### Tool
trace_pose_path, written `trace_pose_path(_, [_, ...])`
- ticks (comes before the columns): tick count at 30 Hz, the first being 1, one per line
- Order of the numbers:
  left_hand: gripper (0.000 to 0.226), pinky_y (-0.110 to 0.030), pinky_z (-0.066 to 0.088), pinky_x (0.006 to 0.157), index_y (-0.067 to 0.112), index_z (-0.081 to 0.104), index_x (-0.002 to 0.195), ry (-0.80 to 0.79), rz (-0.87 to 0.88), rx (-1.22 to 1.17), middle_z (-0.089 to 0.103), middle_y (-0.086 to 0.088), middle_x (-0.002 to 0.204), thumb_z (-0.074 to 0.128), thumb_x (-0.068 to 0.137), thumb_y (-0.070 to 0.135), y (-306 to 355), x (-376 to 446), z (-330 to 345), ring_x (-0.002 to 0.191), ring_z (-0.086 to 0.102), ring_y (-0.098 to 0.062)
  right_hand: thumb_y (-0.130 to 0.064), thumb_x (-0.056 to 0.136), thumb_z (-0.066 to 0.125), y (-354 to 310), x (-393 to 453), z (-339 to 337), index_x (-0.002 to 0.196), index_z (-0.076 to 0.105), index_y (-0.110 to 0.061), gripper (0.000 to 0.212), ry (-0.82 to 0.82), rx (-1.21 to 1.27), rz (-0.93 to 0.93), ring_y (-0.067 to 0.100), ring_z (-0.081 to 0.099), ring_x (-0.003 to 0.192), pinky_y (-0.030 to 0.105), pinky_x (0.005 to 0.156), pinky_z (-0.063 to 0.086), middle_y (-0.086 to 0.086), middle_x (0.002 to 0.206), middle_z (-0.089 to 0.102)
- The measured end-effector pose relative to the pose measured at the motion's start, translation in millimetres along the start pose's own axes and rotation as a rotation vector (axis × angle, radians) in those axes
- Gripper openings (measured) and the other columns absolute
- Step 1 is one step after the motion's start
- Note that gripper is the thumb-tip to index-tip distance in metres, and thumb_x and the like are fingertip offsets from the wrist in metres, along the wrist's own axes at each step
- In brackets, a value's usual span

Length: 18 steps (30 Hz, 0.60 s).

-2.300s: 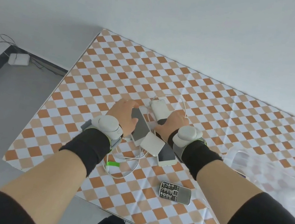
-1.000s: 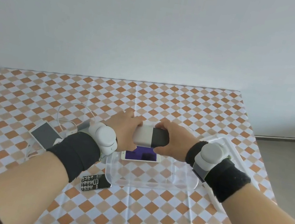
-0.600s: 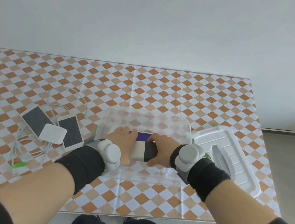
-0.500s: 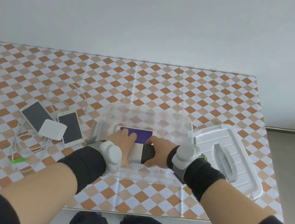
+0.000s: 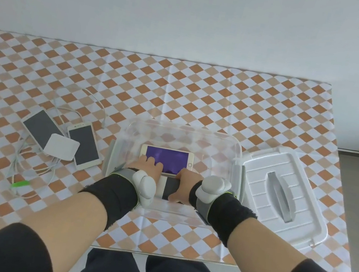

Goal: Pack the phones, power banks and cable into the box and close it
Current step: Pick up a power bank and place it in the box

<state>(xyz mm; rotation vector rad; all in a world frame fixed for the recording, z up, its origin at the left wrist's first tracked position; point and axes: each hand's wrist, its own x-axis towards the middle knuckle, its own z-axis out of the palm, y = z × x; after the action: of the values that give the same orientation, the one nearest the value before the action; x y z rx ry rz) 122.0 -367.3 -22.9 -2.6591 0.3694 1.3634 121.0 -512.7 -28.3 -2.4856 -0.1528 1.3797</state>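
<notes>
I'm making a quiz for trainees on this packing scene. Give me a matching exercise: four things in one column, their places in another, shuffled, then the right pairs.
Things:
1. purple-screen phone
2. lid
3. square white power bank
4. green cable tie

Places:
A. on the cloth right of the box
B. inside the box
C. on the cable near the table's left front
D. lying across two dark-screen phones

Pairs: 1-B, 2-A, 3-D, 4-C

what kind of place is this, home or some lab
Hard to say; likely a staged recording setup. A table with a checkered cloth stands against a bare white wall, and both wrists wear sensor bands.
</notes>
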Motion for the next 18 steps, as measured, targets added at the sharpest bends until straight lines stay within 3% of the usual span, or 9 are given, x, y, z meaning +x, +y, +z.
trace_pose_path(4, [0.056, -0.048, 0.039, 0.099, 0.009, 0.034, 0.134, -0.043, -0.038, -0.015, 0.036, -0.019, 0.136, 0.058, 0.085, 0.019, -3, 10, 3, 0.128, 0.034, -0.038, -0.023, 0.077, 0.070, 2, 4, 2, 0.105, 0.065, -0.009, 0.032, 0.030, 0.025, 0.033, 0.020, 0.056, 0.067, 0.027, 0.067, 0.046, 0.004, 0.083, 0.067])
trace_pose_path(7, [0.050, -0.048, 0.040, 0.100, 0.010, 0.036, 0.134, -0.030, -0.054, -0.034, 0.038, -0.019, 0.135, 0.053, 0.089, 0.023, -5, 16, 5, 0.127, 0.037, -0.038, -0.028, 0.078, 0.068, 3, 7, -1, 0.104, 0.057, -0.012, 0.032, 0.059, 0.030, 0.080, 0.023, 0.068, 0.079, 0.036, 0.081, 0.057, 0.004, 0.093, 0.070])
trace_pose_path(10, [0.046, -0.045, 0.041, 0.097, 0.010, 0.040, 0.133, -0.013, -0.047, -0.058, 0.043, -0.018, 0.131, 0.050, 0.089, 0.023, -7, 20, 7, 0.122, 0.043, -0.038, -0.025, 0.083, 0.062, 3, 7, -1, 0.110, 0.055, -0.012, 0.031, 0.069, -0.017, 0.084, 0.024, 0.067, 0.088, 0.041, 0.086, 0.057, 0.007, 0.103, 0.067])
trace_pose_path(18, [0.031, -0.029, 0.043, 0.068, 0.009, 0.066, 0.111, 0.010, 0.043, -0.075, 0.066, -0.014, 0.106, 0.051, 0.085, 0.010, -8, 7, -6, 0.094, 0.064, -0.030, -0.019, 0.078, 0.058, 4, 5, -5, 0.108, 0.065, -0.017, 0.031, 0.054, 0.000, 0.120, 0.027, 0.068, 0.088, 0.039, 0.087, 0.057, 0.007, 0.099, 0.069])
